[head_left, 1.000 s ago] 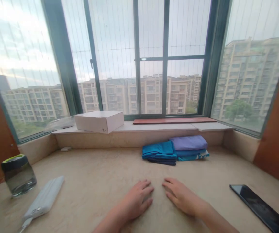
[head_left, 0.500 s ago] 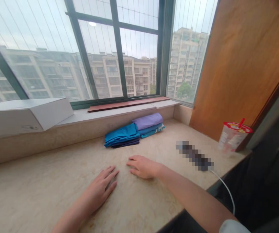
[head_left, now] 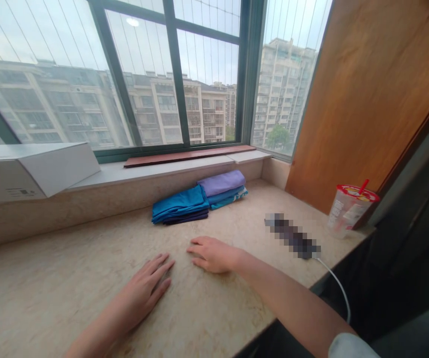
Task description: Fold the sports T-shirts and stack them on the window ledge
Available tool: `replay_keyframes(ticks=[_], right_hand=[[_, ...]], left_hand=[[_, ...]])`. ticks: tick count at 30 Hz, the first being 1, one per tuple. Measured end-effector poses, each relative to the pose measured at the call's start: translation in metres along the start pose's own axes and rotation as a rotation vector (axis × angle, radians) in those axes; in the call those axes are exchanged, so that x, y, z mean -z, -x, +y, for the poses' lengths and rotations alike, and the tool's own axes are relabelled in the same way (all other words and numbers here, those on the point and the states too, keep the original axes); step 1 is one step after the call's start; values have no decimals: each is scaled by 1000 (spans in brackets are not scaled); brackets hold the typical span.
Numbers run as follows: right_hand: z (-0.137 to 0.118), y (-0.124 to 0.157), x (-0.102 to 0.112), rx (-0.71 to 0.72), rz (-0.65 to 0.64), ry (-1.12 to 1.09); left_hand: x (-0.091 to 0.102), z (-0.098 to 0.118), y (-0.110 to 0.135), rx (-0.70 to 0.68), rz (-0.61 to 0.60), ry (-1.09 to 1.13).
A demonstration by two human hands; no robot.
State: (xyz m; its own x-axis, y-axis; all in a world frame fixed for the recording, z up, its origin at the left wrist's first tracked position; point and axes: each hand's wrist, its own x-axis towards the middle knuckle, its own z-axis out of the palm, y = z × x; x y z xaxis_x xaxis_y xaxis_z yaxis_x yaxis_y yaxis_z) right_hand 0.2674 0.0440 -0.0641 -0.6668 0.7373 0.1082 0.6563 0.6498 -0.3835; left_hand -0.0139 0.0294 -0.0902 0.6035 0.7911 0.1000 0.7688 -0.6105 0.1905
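My left hand (head_left: 145,286) lies flat on the beige stone ledge (head_left: 50,288), fingers outstretched and holding nothing. To its right, my right hand (head_left: 211,254) also rests palm-down on the stone, with its fingers slightly apart and nothing in them. Just beyond both hands sit two neat stacks of folded cloth, touching each other. The left stack has a teal-blue folded cloth (head_left: 180,203) on top of dark navy cloth (head_left: 187,218). On the right stack, a lilac folded cloth (head_left: 222,182) lies over blue cloth (head_left: 226,197) with a white pattern at one end.
A pixelated dark device (head_left: 292,236) with a white cable (head_left: 337,281) lies to the right. Behind it stands a clear plastic cup (head_left: 343,214) with a red rim and straw. A white box (head_left: 61,169) sits on the left sill, below the window. A wooden panel (head_left: 352,99) borders the right side.
The whole view has shifted slightly, so everything appears a little further left and higher. Both hands keep the same pose on the ledge, and the cloth stacks are unchanged.
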Motion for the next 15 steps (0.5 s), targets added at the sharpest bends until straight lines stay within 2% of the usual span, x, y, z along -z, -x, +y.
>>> replay_keyframes(ticks=[8,15], right_hand=[[-3,3,-2,-13,8,-17],[-12,9,1,-34,-13,-11]], left_hand=[[1,3,4,-15,49,35],[-11,-3,8,-21,110,105]])
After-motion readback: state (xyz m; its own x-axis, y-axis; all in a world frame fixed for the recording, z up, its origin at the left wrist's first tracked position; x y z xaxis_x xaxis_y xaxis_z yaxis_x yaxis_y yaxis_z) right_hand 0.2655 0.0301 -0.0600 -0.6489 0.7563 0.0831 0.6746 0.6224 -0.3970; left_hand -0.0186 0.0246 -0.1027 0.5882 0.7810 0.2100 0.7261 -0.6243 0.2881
